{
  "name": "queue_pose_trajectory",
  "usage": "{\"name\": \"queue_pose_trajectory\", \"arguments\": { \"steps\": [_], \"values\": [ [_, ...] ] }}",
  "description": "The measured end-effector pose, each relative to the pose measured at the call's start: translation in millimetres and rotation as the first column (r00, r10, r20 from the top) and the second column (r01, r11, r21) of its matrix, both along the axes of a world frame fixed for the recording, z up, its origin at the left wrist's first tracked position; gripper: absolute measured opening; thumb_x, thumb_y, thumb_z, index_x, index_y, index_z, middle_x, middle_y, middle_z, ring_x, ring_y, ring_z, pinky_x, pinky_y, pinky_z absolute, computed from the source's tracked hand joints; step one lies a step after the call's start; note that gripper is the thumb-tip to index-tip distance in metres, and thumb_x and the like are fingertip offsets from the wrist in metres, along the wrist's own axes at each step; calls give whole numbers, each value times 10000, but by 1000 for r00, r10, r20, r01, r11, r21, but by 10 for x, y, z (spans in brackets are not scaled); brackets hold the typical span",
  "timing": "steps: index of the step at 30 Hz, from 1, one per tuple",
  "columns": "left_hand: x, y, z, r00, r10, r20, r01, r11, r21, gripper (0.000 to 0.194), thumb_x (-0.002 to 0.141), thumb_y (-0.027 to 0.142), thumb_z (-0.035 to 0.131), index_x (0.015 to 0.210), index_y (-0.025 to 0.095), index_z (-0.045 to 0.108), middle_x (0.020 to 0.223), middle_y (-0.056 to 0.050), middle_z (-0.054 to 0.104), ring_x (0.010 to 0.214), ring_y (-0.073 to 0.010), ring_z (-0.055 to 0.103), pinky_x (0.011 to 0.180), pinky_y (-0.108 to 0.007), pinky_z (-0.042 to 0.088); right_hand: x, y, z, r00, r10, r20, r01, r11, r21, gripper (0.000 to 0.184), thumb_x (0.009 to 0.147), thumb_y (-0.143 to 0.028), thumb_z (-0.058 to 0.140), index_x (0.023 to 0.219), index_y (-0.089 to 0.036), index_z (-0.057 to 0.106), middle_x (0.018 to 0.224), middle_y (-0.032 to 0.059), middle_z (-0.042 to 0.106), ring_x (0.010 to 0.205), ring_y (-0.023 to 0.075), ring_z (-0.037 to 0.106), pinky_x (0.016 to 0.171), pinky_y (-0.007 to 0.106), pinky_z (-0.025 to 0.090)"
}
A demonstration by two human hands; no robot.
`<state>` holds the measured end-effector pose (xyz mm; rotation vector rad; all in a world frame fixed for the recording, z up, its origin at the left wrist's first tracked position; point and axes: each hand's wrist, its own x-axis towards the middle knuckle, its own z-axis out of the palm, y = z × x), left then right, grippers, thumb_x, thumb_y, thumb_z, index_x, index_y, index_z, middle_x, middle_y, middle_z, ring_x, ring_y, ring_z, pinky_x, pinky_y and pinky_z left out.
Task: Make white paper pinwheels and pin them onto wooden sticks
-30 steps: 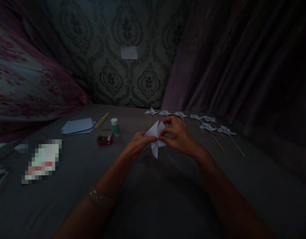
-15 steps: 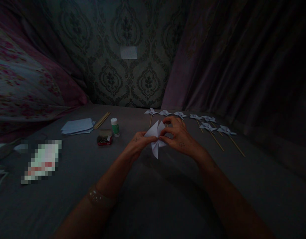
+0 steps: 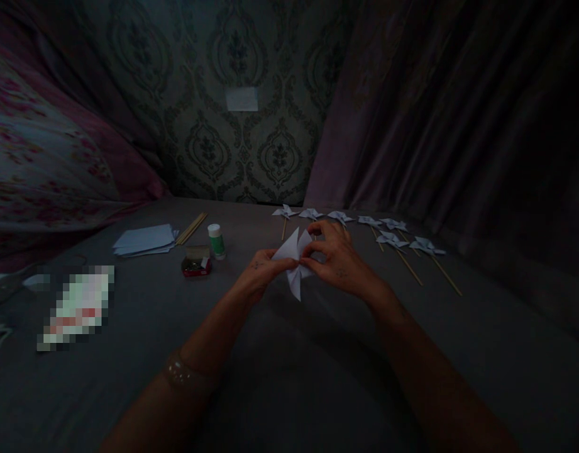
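A white paper pinwheel (image 3: 287, 246) with pointed, folded blades is held up in front of me, over the grey cloth surface. My left hand (image 3: 263, 270) grips it from the left, the thumb lying across the paper toward the centre. From the right, my right hand (image 3: 336, 255) pinches near the centre with thumb and index finger, its other fingers curled above. Whether a pin sits between those fingertips is hidden. No stick shows on this pinwheel. One blade points down below my thumbs.
Behind and to the right lie several finished pinwheels (image 3: 425, 245) on wooden sticks. To the left are a paper stack (image 3: 145, 240), wooden sticks (image 3: 192, 229), a green-and-white glue stick (image 3: 216, 241) and a small red open box (image 3: 196, 264) of tiny metal pieces. A blurred packet (image 3: 79, 308) lies nearer.
Both hands keep their grip on the paper pinwheel, with barely any finger movement. The whole view has shifted very slightly.
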<state>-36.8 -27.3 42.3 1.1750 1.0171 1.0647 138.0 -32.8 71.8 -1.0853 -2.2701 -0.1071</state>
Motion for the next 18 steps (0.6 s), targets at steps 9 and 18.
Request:
{"name": "queue_pose_trajectory", "arguments": {
  "steps": [9, 18],
  "values": [
    [11, -22, 27, 999, 5, -35, -4, 1000, 26, 177, 561, 213, 675, 707, 122, 720, 646, -40, 666, 611, -166, 574, 611, -267, 413, -17, -15, 13, 999, -28, 25, 28, 999, -20, 52, 764, -259, 688, 751, -208, 684, 1154, 83, 520, 1128, 271, 453, 919, 474, 354],
    [21, 4, -19, 998, -24, -62, 26, 999, 26, 170, 542, 215, 699, 688, 129, 695, 628, -25, 633, 568, -140, 531, 562, -259, 386, -15, -19, -1, 999, -34, 33, 35, 999, -32, 37, 757, -250, 688, 751, -213, 684, 1146, 77, 526, 1106, 267, 461, 898, 463, 364]
  ]
}}
